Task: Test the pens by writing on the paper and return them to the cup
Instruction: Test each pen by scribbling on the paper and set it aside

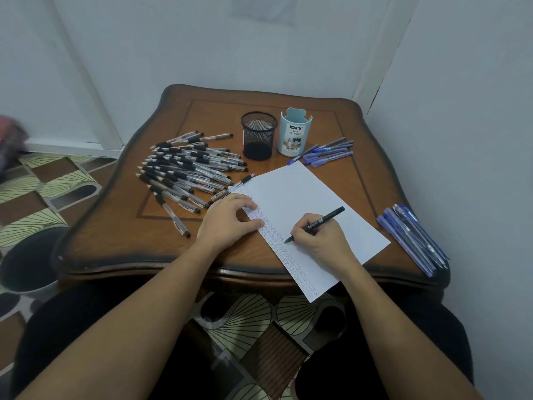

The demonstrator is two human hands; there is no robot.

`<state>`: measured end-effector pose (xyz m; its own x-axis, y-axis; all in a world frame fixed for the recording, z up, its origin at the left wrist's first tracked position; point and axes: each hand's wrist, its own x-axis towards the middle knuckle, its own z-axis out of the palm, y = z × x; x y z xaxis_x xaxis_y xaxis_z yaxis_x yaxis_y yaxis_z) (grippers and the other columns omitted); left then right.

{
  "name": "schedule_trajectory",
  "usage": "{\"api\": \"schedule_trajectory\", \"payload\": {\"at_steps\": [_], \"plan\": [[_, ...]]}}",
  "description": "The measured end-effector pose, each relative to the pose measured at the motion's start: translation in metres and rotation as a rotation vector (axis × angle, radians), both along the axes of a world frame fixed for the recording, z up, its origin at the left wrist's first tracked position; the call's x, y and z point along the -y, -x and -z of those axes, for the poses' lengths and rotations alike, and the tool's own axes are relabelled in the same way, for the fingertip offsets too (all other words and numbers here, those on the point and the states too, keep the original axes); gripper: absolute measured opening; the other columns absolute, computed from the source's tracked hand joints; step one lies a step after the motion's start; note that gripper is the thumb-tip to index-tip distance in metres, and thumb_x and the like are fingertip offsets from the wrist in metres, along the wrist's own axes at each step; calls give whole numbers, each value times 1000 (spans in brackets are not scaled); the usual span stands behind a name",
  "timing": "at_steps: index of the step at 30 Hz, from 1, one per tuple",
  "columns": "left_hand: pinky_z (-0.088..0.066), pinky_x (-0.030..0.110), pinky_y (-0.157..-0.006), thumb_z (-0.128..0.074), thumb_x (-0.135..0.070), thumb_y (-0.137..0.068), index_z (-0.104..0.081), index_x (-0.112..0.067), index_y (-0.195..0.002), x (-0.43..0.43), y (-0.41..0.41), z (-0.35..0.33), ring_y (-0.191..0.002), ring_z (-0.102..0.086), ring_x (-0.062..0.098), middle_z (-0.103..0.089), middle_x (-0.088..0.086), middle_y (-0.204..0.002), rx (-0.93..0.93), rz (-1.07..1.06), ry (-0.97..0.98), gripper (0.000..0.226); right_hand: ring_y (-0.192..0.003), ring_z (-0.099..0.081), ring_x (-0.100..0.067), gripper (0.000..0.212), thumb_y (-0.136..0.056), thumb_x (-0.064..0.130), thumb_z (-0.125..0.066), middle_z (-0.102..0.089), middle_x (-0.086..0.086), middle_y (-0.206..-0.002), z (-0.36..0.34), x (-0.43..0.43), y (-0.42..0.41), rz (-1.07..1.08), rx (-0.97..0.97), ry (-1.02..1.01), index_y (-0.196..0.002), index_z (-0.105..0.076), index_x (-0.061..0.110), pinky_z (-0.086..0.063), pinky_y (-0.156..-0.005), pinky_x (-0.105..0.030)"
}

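Your wooden table (115, 226) fills the middle of the view, set into a corner of pale walls. On it a white sheet of paper (297, 197) lies at a slant, its near corner hanging over the table's near edge, with rows of small pen marks down its left long side. Left of the paper a big heap of clear pens with black grips (187, 168) is spread across the table. At the near right edge a bundle of blue pens (412, 235) lies well apart from the paper.

Your left hand (227, 220) rests palm down with its fingers loosely bent, fingertips pressing on the paper's left edge. Your right hand (320, 238) is curled round a black pen (323, 220), its tip touching the paper beside the marks.

At the far side a black mesh cup (258, 137) stands upright just beside a light blue organiser cup (294, 134). A smaller group of blue pens (328, 153) lies right of that, near the paper's far corner
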<state>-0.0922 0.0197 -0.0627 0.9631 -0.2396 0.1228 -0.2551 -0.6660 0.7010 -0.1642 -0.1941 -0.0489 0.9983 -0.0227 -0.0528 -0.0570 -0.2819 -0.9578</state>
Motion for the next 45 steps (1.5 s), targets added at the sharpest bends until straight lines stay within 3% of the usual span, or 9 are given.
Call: {"api": "schedule_trajectory", "payload": {"at_steps": [4,12,14,17,21,30,37,42,45], "plan": [[-40,43,-105,-76,-47,-76,-72,-29,-109,0,-1,0,-117,-50,4,-59,-15,-125,-6,0,5,38,-62,-44,-19,16,-86,3,-60,-58,-8,-62,1,-1,0,-2,0,1,-71,-66,3,-30,-57,-31],[-40,44,-105,-76,-49,-76,-71,-31,-109,0,-1,1,-118,-50,4,-58,-15,-126,-10,0,3,38,-66,-46,-21,16,-87,2,-60,-58,-29,-73,2,1,0,21,37,2,-72,-66,2,-32,-61,-34],[-40,45,-105,-76,-49,-76,-71,-30,-109,0,-1,1,-118,-50,5,-58,-15,-126,-12,-2,3,38,-66,-46,-21,16,-87,2,-60,-59,-25,-70,2,0,0,20,35,-4,-72,-66,2,-32,-60,-33],[-40,46,-105,-76,-49,-76,-71,-31,-109,-1,-1,0,-118,-49,5,-58,-15,-127,-17,-1,1,38,-62,-42,-19,16,-86,0,-59,-59,-5,-58,1,-1,1,5,15,1,-72,-65,0,-29,-55,-30],[-40,45,-105,-76,-49,-76,-71,-31,-109,0,-1,0,-118,-49,5,-58,-15,-126,-20,-3,0,38,-62,-44,-19,16,-86,1,-59,-57,-21,-64,0,-1,2,16,31,-9,-71,-66,1,-31,-56,-29],[-39,47,-105,-76,-50,-76,-71,-31,-109,-1,-1,1,-119,-49,5,-58,-15,-127,-19,0,5,38,-60,-43,-16,17,-86,1,-59,-58,-1,-58,-1,-1,3,18,25,26,-71,-65,1,-30,-52,-24],[-39,47,-105,-76,-49,-76,-71,-31,-109,-1,-1,0,-118,-49,4,-58,-15,-126,-22,-1,3,38,-63,-46,-16,17,-87,3,-59,-57,-21,-67,0,0,1,28,21,42,-70,-64,4,-33,-58,-30],[-40,44,-105,-75,-49,-77,-71,-31,-110,-1,-1,0,-118,-48,4,-58,-15,-127,-34,2,-7,39,-64,-49,-14,17,-91,7,-59,-59,-13,-68,2,0,-1,48,37,50,-75,-65,4,-37,-59,-29],[-40,43,-105,-74,-49,-78,-70,-30,-112,-1,0,0,-119,-49,4,-58,-14,-128,-20,14,-20,39,-66,-57,-6,22,-100,21,-55,-61,3,-69,1,2,-6,132,3,-76,-86,-63,6,-48,-66,-22]]}}
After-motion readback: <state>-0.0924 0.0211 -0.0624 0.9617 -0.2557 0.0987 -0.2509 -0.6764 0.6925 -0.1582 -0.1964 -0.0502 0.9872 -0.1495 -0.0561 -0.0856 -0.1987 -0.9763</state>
